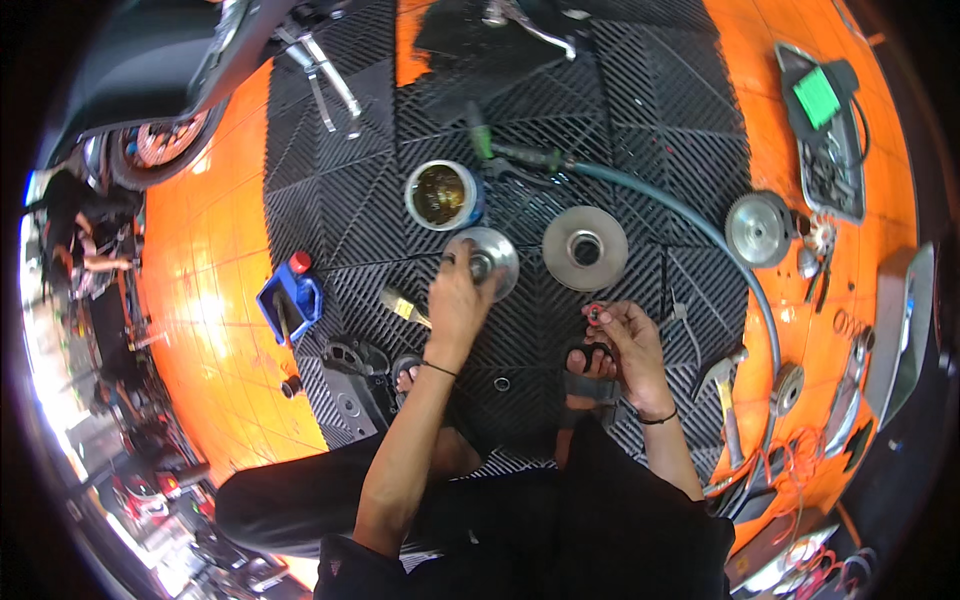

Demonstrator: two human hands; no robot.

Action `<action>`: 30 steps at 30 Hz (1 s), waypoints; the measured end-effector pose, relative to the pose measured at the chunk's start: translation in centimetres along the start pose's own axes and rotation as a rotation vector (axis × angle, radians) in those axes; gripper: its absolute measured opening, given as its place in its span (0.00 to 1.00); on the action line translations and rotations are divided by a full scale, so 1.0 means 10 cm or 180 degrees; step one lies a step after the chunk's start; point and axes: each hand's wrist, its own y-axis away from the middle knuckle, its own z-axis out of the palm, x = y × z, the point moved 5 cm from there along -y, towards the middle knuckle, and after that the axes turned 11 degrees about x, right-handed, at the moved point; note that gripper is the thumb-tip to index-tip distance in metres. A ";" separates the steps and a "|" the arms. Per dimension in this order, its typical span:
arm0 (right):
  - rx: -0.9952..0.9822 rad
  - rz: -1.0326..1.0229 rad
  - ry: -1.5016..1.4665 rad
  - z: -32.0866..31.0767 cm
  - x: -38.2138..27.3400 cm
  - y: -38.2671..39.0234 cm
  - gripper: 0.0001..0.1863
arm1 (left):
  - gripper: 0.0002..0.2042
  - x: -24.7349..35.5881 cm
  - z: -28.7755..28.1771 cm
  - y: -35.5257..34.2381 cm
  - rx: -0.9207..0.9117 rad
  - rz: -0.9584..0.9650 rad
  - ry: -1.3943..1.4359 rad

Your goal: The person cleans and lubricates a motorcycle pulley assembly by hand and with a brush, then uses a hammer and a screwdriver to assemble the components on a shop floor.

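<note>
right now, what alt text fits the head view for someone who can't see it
A person's left hand touches a metal disc on a black ribbed mat while the right hand holds a small red part. A second disc lies nearby, with an open tub of brown liquid beyond.

White glare flooded in from far left of my left hand (460,292), bleaching patches of the orange floor (205,325); the black mat (335,215) ahead looked dimmer, and fisheye distortion bent the outer edges.

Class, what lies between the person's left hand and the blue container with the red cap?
A paintbrush lies between the left hand and the blue container, on the black mat, as the head view shows.
</note>
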 end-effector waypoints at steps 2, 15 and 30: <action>-0.0018 0.0421 -0.0489 -0.08 0.03 0.08 0.10 | 0.23 -0.12 0.09 -0.09 -0.0143 -0.0019 -0.0256; -0.0402 0.0033 -0.1187 0.37 -0.12 -0.15 0.14 | 0.20 -0.02 0.36 0.45 -0.1018 -0.2717 0.5027; 0.0617 -0.1825 -0.0376 0.47 0.04 -0.35 0.09 | 0.26 0.19 0.52 0.61 -0.0342 -0.3501 0.5225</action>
